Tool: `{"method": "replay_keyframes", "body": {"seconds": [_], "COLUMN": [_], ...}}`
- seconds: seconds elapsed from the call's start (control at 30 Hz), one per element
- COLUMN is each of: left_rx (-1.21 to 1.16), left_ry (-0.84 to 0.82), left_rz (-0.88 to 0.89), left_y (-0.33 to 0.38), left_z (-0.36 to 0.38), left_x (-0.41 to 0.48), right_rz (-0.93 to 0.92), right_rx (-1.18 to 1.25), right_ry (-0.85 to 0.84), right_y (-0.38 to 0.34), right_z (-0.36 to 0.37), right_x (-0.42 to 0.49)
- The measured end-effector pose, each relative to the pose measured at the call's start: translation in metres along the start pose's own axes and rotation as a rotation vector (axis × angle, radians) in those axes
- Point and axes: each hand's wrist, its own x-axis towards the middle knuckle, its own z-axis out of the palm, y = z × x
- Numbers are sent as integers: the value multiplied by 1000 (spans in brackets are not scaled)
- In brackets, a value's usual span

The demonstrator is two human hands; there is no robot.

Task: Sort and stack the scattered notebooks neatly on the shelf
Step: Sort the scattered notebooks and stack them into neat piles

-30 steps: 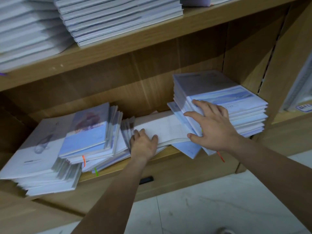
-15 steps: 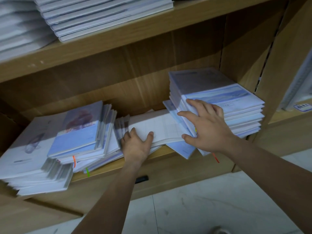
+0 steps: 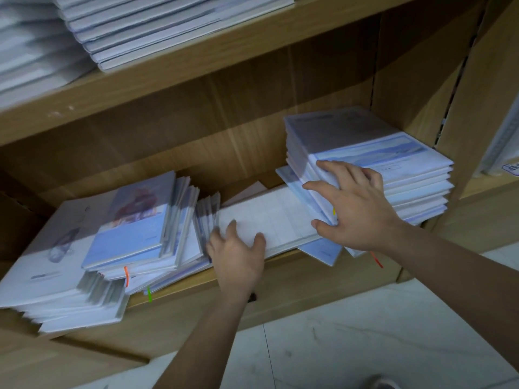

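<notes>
A flat white notebook point(image 3: 269, 217) lies in the middle of the wooden shelf point(image 3: 286, 266). My left hand point(image 3: 237, 255) rests on its near left corner, thumb and fingers spread on the cover. My right hand point(image 3: 355, 207) presses with straight fingers against the near left side of a neat stack of blue-white notebooks point(image 3: 393, 169) at the right. A loose blue notebook point(image 3: 323, 249) pokes out from under that stack over the shelf edge. A leaning, fanned heap of notebooks point(image 3: 134, 234) fills the left part.
The upper shelf board point(image 3: 196, 68) carries more white notebook stacks point(image 3: 157, 29). A vertical wooden divider point(image 3: 415, 80) closes the bay at the right. Orange point(image 3: 126, 276) and green point(image 3: 149, 293) ribbon markers hang from the left heap. Pale tiled floor point(image 3: 351, 341) lies below.
Both hands keep nearly the same places on the white notebook and the right stack. The view has shifted slightly; the left hand's fingers are blurred by small motion.
</notes>
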Motion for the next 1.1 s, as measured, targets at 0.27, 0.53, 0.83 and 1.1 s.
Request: {"method": "replay_keyframes", "body": {"seconds": [0.27,0.53,0.83,1.1], "left_rx": [248,396,557,349], "left_ry": [-254,-247,-273,-315], "left_rz": [135,150,81,-87], "left_y": [3,11,8,5], "left_z": [23,18,-11,-31], "left_x": [84,78,9,-8], "right_rz": [-7,-23,-31,-19], "right_rx": [8,0,-28,-67], "right_ry": [-12,-18,-23,-87], "right_y": [3,3,4,3], "right_z": [-2,-3,-3,-8], "right_x": [-1,0,-1,-1]}}
